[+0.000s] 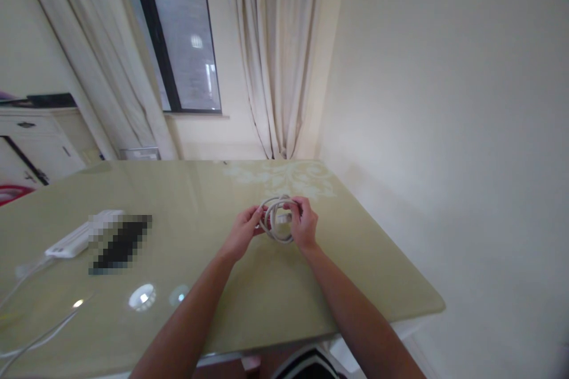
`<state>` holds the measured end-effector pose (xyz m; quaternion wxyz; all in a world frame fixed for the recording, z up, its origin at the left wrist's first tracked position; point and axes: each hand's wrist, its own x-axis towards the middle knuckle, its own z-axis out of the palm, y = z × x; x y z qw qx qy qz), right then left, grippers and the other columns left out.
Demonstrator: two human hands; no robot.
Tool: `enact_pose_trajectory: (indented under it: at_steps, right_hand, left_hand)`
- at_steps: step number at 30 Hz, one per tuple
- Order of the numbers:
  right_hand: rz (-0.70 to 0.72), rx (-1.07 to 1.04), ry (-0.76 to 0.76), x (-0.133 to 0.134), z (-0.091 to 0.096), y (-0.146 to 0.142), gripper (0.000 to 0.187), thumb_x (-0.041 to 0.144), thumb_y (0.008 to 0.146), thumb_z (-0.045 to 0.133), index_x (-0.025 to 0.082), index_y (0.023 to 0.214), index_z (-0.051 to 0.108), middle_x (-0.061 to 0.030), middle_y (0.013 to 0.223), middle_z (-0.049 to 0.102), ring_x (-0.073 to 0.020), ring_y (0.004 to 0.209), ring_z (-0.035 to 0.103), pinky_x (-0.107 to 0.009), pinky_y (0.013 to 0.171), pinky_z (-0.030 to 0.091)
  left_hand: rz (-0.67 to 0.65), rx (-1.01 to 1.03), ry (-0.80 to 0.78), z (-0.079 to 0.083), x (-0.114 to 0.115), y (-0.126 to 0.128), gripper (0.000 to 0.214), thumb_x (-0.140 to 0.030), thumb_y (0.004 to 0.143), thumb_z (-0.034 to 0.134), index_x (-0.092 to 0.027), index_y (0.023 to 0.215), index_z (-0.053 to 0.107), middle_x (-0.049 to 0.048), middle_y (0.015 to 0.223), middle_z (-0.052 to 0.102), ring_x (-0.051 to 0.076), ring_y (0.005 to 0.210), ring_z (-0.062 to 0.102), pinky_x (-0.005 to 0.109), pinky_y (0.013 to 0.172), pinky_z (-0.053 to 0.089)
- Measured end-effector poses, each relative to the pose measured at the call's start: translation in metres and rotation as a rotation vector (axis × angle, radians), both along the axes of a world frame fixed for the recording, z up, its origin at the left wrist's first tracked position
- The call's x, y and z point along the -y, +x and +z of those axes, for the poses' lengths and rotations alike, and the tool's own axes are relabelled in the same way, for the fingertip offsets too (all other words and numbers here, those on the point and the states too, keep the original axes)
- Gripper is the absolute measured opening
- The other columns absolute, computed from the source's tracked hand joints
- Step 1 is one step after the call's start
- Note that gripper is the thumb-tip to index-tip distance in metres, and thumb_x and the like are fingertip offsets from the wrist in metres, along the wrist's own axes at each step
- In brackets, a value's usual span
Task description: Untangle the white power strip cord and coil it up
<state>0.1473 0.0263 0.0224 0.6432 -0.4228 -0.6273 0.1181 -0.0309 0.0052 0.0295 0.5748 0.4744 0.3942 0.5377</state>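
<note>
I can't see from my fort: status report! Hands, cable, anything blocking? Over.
Left hand and right hand holding the cable. Cable looped in coils. White power strip off to the left, not blocking.

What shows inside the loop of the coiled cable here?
Through the coiled cable, a small white piece, perhaps a plug, and the tabletop beyond. The left hand and right hand cover parts of its sides; whatever they hide cannot be seen.

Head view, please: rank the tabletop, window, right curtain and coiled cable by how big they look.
1. Tabletop
2. Window and right curtain: too alike to rank
3. Coiled cable, clearly smallest
</note>
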Motion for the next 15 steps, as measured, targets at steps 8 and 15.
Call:
enact_pose_trajectory:
  at_steps: [8,15]
  right_hand:
    - [-0.009,0.190,0.045,-0.004,0.004,0.005,0.021,0.030,0.106,0.047,0.022,0.108,0.067,-0.0052,0.094,0.078,-0.0188,0.086,0.074,-0.031,0.085,0.056]
    - [0.075,0.862,0.159,0.023,0.036,-0.016,0.048,0.013,0.096,0.053,0.023,0.143,0.062,-0.0122,0.128,0.070,-0.0262,0.118,0.061,-0.042,0.105,0.046]
  left_hand:
    - [-0.036,-0.100,-0.112,-0.008,0.005,0.005,0.049,-0.068,0.087,0.066,-0.022,0.100,0.056,0.0032,0.083,0.071,0.020,0.073,0.071,0.036,0.064,0.061]
    - [0.388,-0.251,0.305,-0.009,-0.002,0.003,0.020,-0.038,0.092,0.069,-0.022,0.081,0.066,0.0027,0.074,0.064,0.019,0.072,0.057,0.026,0.068,0.047]
